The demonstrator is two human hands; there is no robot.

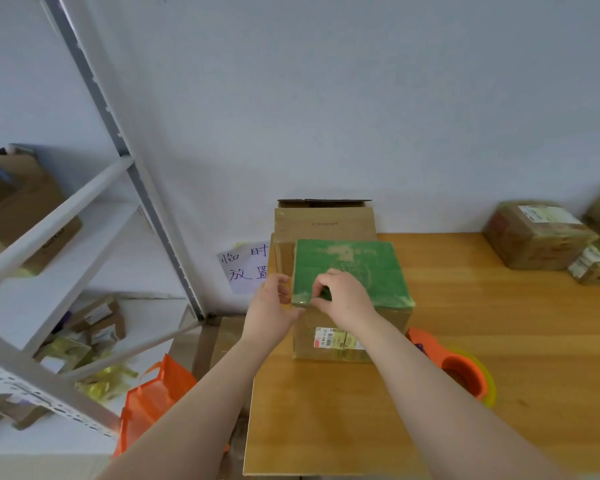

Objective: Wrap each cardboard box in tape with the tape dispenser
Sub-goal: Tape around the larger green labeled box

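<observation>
A cardboard box (371,271) with a green printed top stands on the wooden table (499,341) near its left edge. My left hand (272,308) holds the box's near left corner, fingers curled against the side. My right hand (340,294) rests on the near edge of the green top, its fingers curled down and pinching at that edge. An orange tape dispenser (461,370) with a yellowish roll lies on the table just right of my right forearm, held by neither hand.
A taller brown box (326,220) stands behind the green-topped one against the wall. Taped parcels (537,233) sit at the table's far right. A grey metal shelf (84,216) with boxes is on the left, with an orange bag (153,393) on the floor below.
</observation>
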